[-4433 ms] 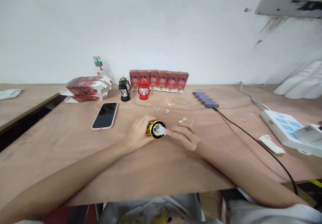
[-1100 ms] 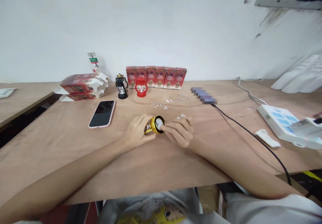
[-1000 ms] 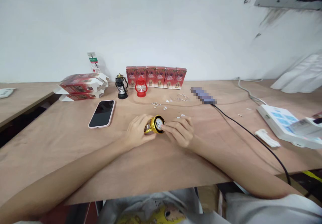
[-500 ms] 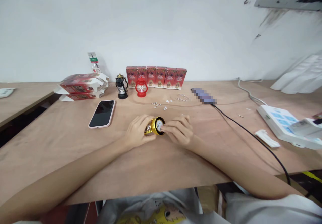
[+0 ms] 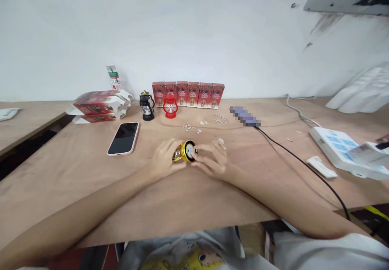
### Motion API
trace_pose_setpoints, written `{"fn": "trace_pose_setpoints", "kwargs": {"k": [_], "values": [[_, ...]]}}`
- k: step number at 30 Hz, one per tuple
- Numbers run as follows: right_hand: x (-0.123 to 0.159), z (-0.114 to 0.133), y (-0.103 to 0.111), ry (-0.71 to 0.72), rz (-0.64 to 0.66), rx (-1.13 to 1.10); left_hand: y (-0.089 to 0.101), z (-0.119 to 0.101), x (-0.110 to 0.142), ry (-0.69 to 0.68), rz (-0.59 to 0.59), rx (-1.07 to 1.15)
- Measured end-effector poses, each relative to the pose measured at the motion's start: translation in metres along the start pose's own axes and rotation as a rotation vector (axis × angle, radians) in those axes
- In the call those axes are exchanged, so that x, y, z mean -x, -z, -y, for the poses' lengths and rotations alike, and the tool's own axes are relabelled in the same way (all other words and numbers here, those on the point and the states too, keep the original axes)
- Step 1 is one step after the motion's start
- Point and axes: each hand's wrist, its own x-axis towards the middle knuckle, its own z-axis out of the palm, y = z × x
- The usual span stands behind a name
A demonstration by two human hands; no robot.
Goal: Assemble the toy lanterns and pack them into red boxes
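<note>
A small gold lantern (image 5: 183, 152) lies tipped on its side, its round base facing right. Inside the black-edged base sits a white disc (image 5: 190, 151). My left hand (image 5: 164, 156) is wrapped round the lantern's body and hides part of it. From the other side, my right hand (image 5: 214, 158) has its fingers on the base, with fingertips at the rim and over the disc's edge. Whether a small part is under those fingertips, I cannot tell. Beyond the hands lie several button cells (image 5: 187, 128) and some small white pieces (image 5: 221, 141).
A black lantern (image 5: 147, 106) and a red lantern (image 5: 170, 107) stand before a row of red boxes (image 5: 193, 95). Flattened cartons (image 5: 99, 104) and a phone (image 5: 124, 139) are on the left. At right are a pixelated device (image 5: 244, 116), its black cable (image 5: 299, 162) and a power strip (image 5: 340, 144).
The fingers of my right hand have spread from a pinch at the disc to the base's rim. The white pieces behind that hand show more. My left hand keeps its hold.
</note>
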Motion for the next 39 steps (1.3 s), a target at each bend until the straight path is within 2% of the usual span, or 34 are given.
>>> {"fn": "trace_pose_setpoints", "kwargs": {"k": [7,16,25,28,33,36,39], "values": [[-0.002,0.002,-0.001,-0.015,0.061,0.033,0.002,-0.001,-0.001,0.031,0.033,-0.05],[0.003,0.001,-0.008,-0.144,0.061,-0.119,0.004,-0.006,-0.005,0.028,0.195,-0.084],[-0.001,0.003,-0.006,-0.181,0.078,-0.171,0.003,-0.005,-0.006,0.021,0.206,-0.091],[-0.001,0.002,-0.005,-0.205,0.111,-0.175,0.002,-0.005,-0.005,0.061,0.191,-0.063],[0.001,-0.003,-0.005,-0.421,0.18,-0.342,-0.001,-0.003,-0.001,0.175,0.042,-0.018],[0.003,-0.008,-0.01,-0.636,0.199,-0.649,-0.002,-0.002,-0.001,0.222,-0.063,0.021],[0.006,-0.014,-0.019,-0.957,0.17,-0.999,-0.002,-0.002,-0.002,0.272,-0.124,0.119]]}}
